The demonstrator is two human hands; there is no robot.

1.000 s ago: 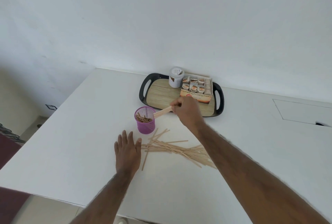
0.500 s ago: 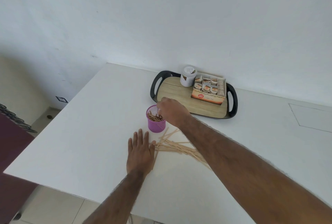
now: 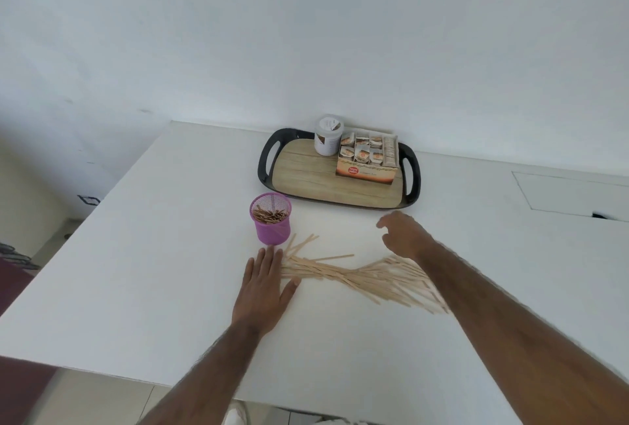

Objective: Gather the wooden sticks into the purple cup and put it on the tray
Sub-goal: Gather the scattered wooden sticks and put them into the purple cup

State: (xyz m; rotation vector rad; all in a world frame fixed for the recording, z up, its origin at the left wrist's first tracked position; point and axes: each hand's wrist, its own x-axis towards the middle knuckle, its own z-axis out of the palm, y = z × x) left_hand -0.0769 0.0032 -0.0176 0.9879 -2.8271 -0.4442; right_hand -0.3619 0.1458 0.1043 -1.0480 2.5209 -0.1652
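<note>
**Loose wooden sticks (image 3: 357,274) fanned out just in front of the purple cup (image 3: 272,225), to its right**

The sticks are judged light, thin, stiff and easily scattered; a small bundle is best pinched near mid-length and dropped in end-first. Some are seen inside the cup, which stands upright on the worktop (image 3: 153,271). The left grip (image 3: 265,285) is laid flat, fingers straight, just before the cup, touching stick ends. The right grip (image 3: 405,234) is held loosely spread and empty, right of the cup. The tray (image 3: 267,159) lies beyond the cup.

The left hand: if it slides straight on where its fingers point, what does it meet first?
Probably the purple cup, standing just ahead of the left hand; whether they touch is unclear.
</note>
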